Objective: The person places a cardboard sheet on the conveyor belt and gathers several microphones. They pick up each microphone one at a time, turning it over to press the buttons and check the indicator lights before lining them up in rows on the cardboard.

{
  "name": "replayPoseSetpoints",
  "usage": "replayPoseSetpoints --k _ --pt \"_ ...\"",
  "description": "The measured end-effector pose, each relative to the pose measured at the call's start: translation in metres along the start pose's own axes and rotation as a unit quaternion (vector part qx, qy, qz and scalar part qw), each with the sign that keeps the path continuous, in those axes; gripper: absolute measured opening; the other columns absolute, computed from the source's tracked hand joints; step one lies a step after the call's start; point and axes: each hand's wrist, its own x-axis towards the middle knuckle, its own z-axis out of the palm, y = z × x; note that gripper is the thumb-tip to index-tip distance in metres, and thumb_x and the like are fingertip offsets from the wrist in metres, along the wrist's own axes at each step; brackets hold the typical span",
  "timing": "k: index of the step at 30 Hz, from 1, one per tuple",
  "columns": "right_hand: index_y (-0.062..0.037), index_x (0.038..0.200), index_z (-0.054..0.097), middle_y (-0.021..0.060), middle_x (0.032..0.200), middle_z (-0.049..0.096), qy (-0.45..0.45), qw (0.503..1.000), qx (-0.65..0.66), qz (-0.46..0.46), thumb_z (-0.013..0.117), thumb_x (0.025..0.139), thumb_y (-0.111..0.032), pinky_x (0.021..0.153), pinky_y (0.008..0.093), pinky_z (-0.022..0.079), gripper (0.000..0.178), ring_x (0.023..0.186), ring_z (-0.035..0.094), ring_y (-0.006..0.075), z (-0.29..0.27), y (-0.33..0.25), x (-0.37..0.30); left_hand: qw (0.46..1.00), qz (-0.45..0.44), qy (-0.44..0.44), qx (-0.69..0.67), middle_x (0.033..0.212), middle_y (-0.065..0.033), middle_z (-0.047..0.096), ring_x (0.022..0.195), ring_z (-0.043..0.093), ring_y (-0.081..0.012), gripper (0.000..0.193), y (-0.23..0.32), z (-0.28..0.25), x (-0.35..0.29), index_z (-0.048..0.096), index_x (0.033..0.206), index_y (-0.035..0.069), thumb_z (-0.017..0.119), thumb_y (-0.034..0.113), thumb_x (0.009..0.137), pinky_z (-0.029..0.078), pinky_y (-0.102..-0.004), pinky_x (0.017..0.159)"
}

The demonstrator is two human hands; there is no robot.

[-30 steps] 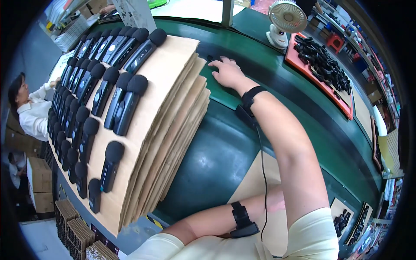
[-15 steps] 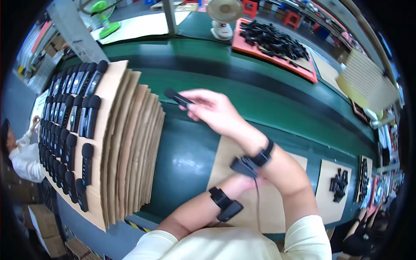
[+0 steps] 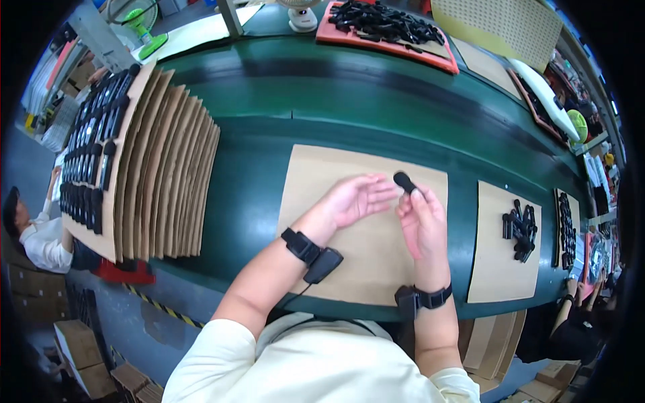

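Observation:
My right hand [image 3: 424, 221] pinches a small black clip-on microphone [image 3: 405, 182] with a round foam head pointing up and left. Beside it, my left hand [image 3: 359, 200] is open, fingers stretched toward the microphone and slightly apart from it. Both hands hover over a bare cardboard sheet [image 3: 356, 269] on the green table. At the left rises a tall stack of cardboard sheets [image 3: 168, 174], its top sheet covered with rows of similar microphones [image 3: 84, 164]. Right of my hands, another cardboard sheet [image 3: 504, 282] bears a loose heap of black microphones [image 3: 521, 232].
At the far side, a red tray [image 3: 376, 43] holds a heap of black parts beside a white fan [image 3: 302, 19]. A green fan [image 3: 151, 43] stands at the far left. One person [image 3: 44, 235] works at the left, another [image 3: 571, 329] at the right.
My right hand has drawn back from near the cardboard stack to above the middle sheet, still holding the microphone. My left hand has come up beside it. The view has shifted right.

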Motion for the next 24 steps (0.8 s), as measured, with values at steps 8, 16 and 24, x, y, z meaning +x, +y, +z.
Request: replayPoseSetpoints --k 8,16,24 --pt "0.0005 0.112 0.057 0.0026 0.087 0.06 0.029 0.997 -0.075 -0.007 0.058 0.095 -0.01 0.068 0.0244 0.046 0.02 0.074 0.053 0.0089 -0.017 0.016 0.019 0.998 0.039 0.036 0.045 0.126 -0.0222 0.056 0.117 0.056 -0.033 0.031 -0.005 0.011 -0.002 0.055 0.117 -0.002 0.046 0.019 0.097 0.044 -0.0457 0.104" --pt "0.0003 0.109 0.061 0.0022 0.089 0.063 0.048 0.997 -0.058 0.021 0.062 0.092 -0.011 0.068 0.0211 0.046 0.02 0.073 0.055 0.0065 -0.031 0.033 0.014 0.996 -0.016 -0.004 0.082 0.125 -0.0247 0.056 0.117 0.056 -0.0356 0.03 0.007 0.014 -0.005 0.055 0.115 -0.003 0.045 0.018 0.098 0.045 -0.0467 0.103" --pt "0.0008 0.107 0.061 0.0023 0.088 0.063 0.103 0.992 -0.073 0.023 0.064 0.092 -0.011 0.068 0.0212 0.046 0.019 0.073 0.055 0.0071 -0.021 0.04 0.001 0.996 -0.011 -0.015 0.091 0.121 -0.0243 0.058 0.113 0.058 -0.0354 0.028 0.007 0.013 -0.002 0.055 0.115 -0.003 0.043 0.016 0.099 0.047 -0.046 0.101"
